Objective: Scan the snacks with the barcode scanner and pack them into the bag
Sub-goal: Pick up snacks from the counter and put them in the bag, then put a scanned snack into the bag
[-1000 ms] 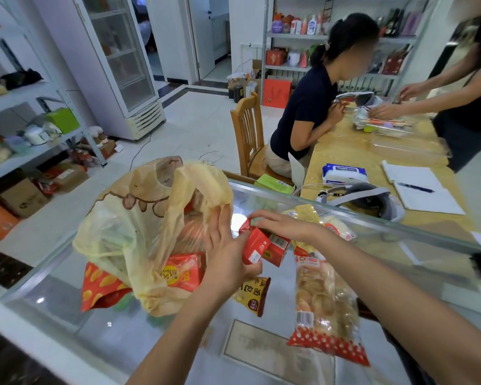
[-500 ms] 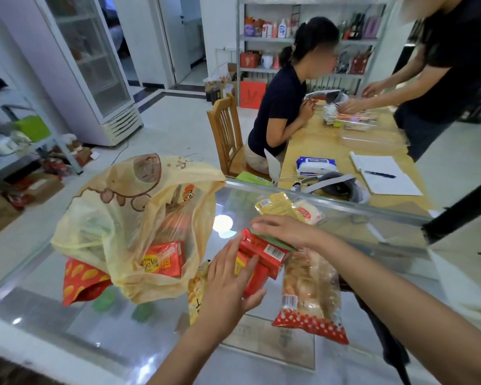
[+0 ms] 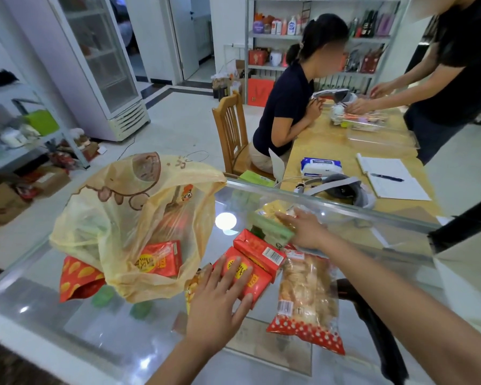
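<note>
An open yellow plastic bag [image 3: 134, 223] stands on the glass counter [image 3: 67, 329] with a red box [image 3: 159, 259] inside it. Two more red boxes lie side by side to its right. My left hand [image 3: 222, 298] rests on the nearer box [image 3: 257, 283] with straight, spread fingers. The farther box [image 3: 258, 251] shows its barcode. My right hand [image 3: 303, 229] reaches flat over a green pack [image 3: 272, 229], fingers extended. A clear biscuit bag [image 3: 306, 295] with a red dotted end lies under my right forearm. No scanner is visible.
A red and yellow snack bag [image 3: 75, 276] sticks out from under the plastic bag. A yellow packet [image 3: 270, 209] lies beyond the green pack. Past the counter stands a wooden table [image 3: 331, 145] with a headset, a notebook and two people working at it.
Both hands held the red boxes above the counter; the boxes now lie on it. My left hand flattened on one, and my right hand let go and moved right to the green pack.
</note>
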